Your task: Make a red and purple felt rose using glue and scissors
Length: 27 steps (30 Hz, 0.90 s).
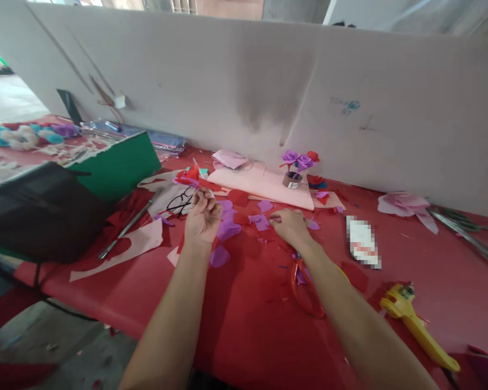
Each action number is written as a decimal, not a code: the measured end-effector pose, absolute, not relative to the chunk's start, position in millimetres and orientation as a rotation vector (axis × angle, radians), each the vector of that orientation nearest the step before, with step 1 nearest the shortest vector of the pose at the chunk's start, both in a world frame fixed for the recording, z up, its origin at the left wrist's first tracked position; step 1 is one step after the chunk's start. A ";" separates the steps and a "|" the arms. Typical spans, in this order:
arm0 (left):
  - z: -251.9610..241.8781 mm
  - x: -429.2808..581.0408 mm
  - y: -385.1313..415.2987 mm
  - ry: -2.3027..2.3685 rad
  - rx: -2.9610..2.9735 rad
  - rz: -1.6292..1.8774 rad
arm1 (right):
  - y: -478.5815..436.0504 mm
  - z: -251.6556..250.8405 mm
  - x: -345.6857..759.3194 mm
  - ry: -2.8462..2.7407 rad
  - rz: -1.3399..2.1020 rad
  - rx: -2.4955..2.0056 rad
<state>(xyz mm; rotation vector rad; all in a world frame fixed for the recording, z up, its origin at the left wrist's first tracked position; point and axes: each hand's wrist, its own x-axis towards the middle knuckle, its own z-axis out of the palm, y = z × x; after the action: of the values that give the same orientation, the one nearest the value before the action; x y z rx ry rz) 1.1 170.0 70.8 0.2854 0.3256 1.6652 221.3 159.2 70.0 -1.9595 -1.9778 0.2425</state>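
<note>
My left hand (pixel 204 216) is raised over the table with its palm turned up. Its fingers curl in toward the thumb; whatever they pinch, if anything, is too small to make out. Purple petal-shaped pieces (pixel 229 228) lie just to its right, among red pieces (pixel 238 197). My right hand (pixel 291 226) is low over the table, back upward and fingers drawn together, close to more purple pieces (pixel 260 222). What sits at its fingertips is hidden. Under my right forearm lie red-handled scissors (pixel 296 290), partly covered.
Purple and red flowers (pixel 299 158) stand in a brown cardboard ring (pixel 293 181) beside a folded pink sheet (pixel 264 185). Black-framed glasses (pixel 179 202) and a metal rod (pixel 130 223) lie left. A yellow glue gun (pixel 421 330) is at right. A green board (pixel 120 168) and black bag (pixel 44 211) border the left.
</note>
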 end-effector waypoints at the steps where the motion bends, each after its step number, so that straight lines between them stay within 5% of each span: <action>1: 71.8 -1.8 169.9 0.311 0.277 1.676 | 165.2 69.7 216.8 -1.973 0.232 -1.978; 14: 72.6 -20.4 170.3 0.259 0.272 1.706 | 161.9 62.5 126.7 -2.296 0.409 -1.789; 27: 71.6 -20.9 170.1 0.257 0.230 1.690 | 173.8 77.6 162.2 -2.092 -0.045 -2.014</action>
<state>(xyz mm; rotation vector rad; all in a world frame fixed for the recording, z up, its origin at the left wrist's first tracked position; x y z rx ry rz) -20.9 170.1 71.6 0.2297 0.2571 1.6900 162.2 173.8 77.6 -2.0141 -2.0917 -0.0450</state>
